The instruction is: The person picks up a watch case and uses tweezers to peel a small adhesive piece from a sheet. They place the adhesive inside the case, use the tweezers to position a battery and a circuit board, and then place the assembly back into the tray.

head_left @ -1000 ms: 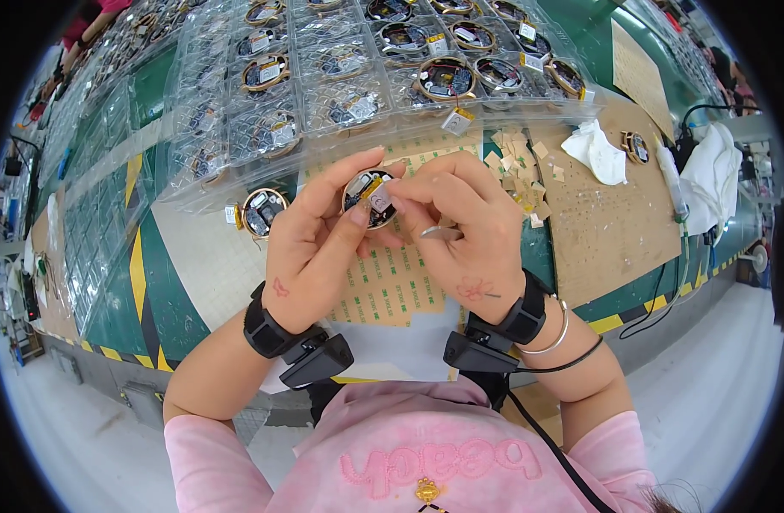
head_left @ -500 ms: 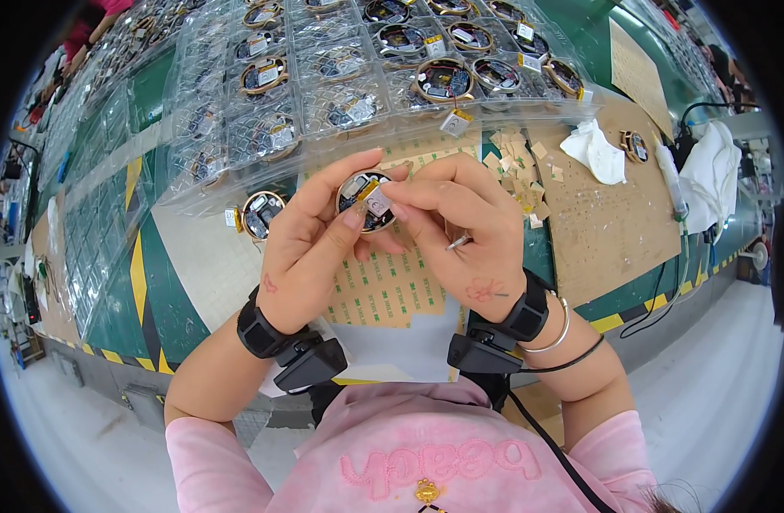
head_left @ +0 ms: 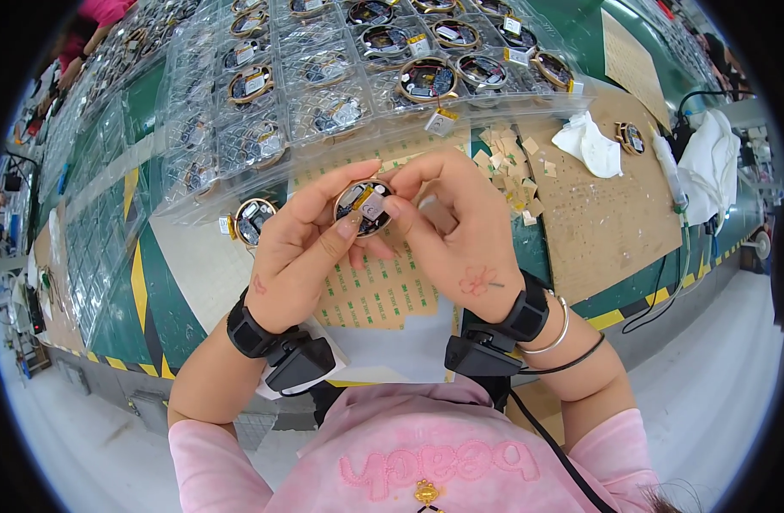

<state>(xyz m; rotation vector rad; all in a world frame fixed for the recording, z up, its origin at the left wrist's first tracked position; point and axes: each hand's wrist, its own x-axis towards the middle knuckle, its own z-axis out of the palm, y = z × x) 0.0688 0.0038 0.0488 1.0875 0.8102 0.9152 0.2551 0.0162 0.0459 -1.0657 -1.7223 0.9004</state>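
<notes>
Both hands (head_left: 383,248) around face-up round module (head_left: 363,208)

Pink sleeves, black wrist devices, 2 bracelets on right hand (head_left: 469,256), black cable

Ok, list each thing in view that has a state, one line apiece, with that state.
Left hand: closed around the round assembly from the left.
Right hand: fingertips pressing on the round assembly.
Round assembly: held up off the bench, open face up.
Second round unit: lying flat on the bench.
Clear trays: filled, pockets occupied.
White cloth: crumpled.
</notes>
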